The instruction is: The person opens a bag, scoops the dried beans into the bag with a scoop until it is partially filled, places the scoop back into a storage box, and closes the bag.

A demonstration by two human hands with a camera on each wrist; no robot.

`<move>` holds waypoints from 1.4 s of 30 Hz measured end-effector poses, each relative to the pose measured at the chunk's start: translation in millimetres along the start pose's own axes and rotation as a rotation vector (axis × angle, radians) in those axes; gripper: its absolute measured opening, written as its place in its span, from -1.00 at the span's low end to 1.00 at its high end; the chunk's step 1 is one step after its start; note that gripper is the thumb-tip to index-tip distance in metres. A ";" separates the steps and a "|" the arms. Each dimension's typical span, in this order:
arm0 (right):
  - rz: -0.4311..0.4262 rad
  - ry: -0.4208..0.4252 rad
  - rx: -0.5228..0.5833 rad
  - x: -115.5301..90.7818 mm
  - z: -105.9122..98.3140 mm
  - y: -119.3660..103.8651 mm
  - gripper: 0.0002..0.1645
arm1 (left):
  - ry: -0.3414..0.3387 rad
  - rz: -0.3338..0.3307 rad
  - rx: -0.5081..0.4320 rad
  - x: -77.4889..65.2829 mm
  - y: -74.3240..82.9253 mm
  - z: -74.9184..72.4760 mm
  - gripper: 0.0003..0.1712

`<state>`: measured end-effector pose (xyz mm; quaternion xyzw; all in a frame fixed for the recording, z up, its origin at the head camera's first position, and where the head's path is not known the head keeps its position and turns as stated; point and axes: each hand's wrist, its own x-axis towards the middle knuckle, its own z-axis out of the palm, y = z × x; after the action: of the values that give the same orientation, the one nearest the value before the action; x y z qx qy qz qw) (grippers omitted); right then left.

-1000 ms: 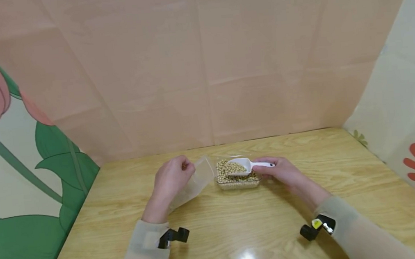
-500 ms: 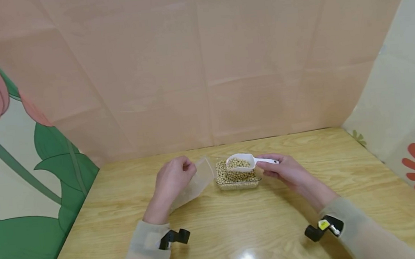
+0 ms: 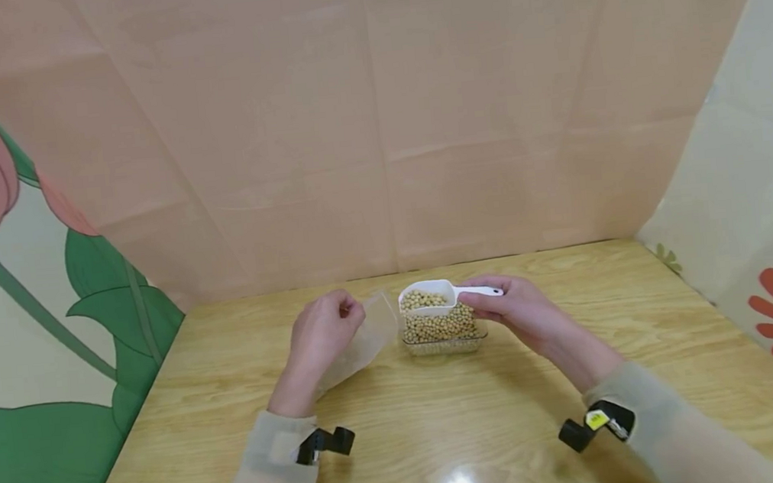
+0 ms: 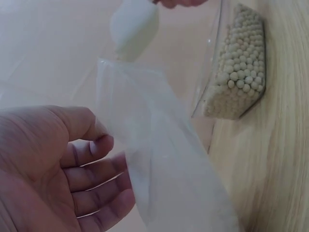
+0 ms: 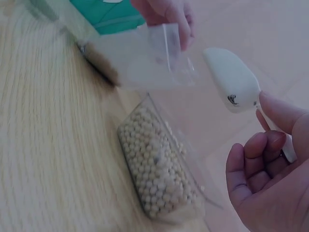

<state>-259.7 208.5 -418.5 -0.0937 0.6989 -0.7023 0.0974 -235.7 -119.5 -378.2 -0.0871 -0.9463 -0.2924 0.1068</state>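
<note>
My left hand [image 3: 323, 331] pinches the upper edge of a clear plastic bag [image 4: 154, 145] between thumb and forefinger, and the bag's mouth faces right. In the right wrist view, a tan layer lies at the bag's lower end. My right hand [image 3: 513, 307] grips the handle of a white scoop [image 3: 448, 293], which carries a heap of pale round soybeans [image 3: 422, 299]. The scoop's lip is close to the bag's mouth. Below the scoop stands a clear rectangular container [image 3: 446, 347], filled with the same beans [image 5: 154, 164].
The container stands on a wood-grain table [image 3: 411, 439], just right of the bag. A pinkish cloth backdrop [image 3: 376, 120] rises behind the table's far edge. Flower-printed panels flank it on the left [image 3: 36, 341] and right [image 3: 756, 201].
My right hand has lifted the loaded scoop out of the beans in the container and moved it up, then left toward the bag's mouth. My left hand and the bag have stayed nearly still.
</note>
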 end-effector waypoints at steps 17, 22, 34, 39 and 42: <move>0.002 0.013 -0.235 15.9 35.0 -21.4 -0.54 | 0.083 0.004 -0.022 3.5 -3.8 4.6 -0.84; 0.013 0.039 -0.340 16.9 41.1 -28.8 -0.52 | 0.085 0.002 -0.024 3.2 -4.2 3.4 -0.84; -0.144 0.041 -0.576 17.4 51.3 -39.5 -0.67 | 0.073 0.001 -0.043 1.5 -4.7 -1.6 -0.85; -0.186 0.026 -0.600 14.7 53.4 -43.1 -0.68 | 0.062 -0.012 -0.053 1.0 -4.3 -3.9 -0.84; -0.214 0.028 -0.621 13.5 54.5 -44.8 -0.69 | 0.068 -0.007 -0.048 0.5 -3.9 -5.1 -0.83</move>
<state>-258.4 152.6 -373.4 -0.1821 0.8671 -0.4632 -0.0200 -236.3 -125.6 -376.1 -0.0765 -0.9350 -0.3184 0.1360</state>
